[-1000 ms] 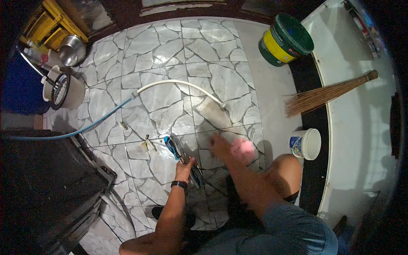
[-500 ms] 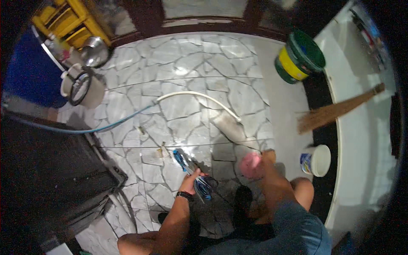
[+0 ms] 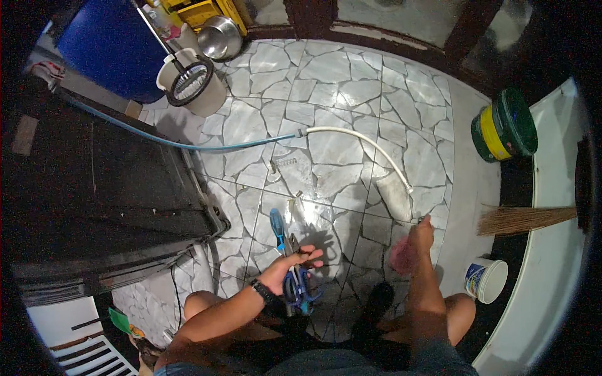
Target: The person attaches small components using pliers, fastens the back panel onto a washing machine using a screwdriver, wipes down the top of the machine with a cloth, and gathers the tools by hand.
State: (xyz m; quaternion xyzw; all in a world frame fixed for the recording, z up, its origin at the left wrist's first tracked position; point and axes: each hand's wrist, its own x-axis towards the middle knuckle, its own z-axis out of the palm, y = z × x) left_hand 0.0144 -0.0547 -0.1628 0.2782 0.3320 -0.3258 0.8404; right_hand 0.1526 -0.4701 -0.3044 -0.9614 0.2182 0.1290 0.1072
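Note:
My left hand grips a bundle of hand tools, its fingertips stretched out past them. In the bundle are a tool with a bright blue handle, seemingly a screwdriver, and scissors with dark blue loop handles. My right hand is closed near the end of the white hose piece. A small dark thing shows at its fingers, too small to name. Just beside that hand, partly behind it, a round pink thing rests low at the floor; its kind is unclear.
A blue hose joins the white piece across the wet tiled floor. Small clear bits lie there. A grey bucket, steel bowl and blue drum stand far left; green bucket, broom and white tub are right.
The whole view has swung, so the scene sits further right. My left hand has tilted the tools more upright and its fingers stretch out more. My right hand stays beside the pink thing.

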